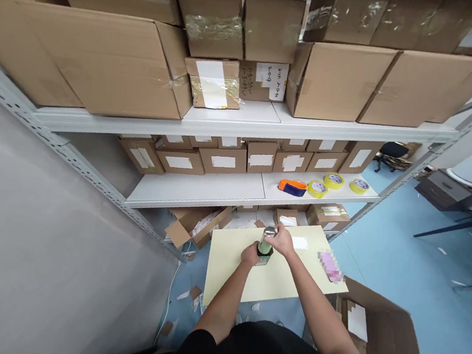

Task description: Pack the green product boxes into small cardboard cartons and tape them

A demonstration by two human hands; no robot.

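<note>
One open carton (179,233), beside the far left corner of the bench (226,267). One left hand (250,253), its grip closed about the side of a small box (264,260) at mid-bench. One pale green bottle (265,246), silver lid (269,231) uppermost, partly inside the small box's top. One right hand (282,241), its grip pinching the bottle near the lid. For careful handling we judge it best to steady the small box without squeezing its walls, keep the bottle square to the opening, and move it slowly. One white slip (300,243), just beside the right hand. One pinkish item (331,267), pixelated, near the right edge. One large carton (393,331), far right.
</note>
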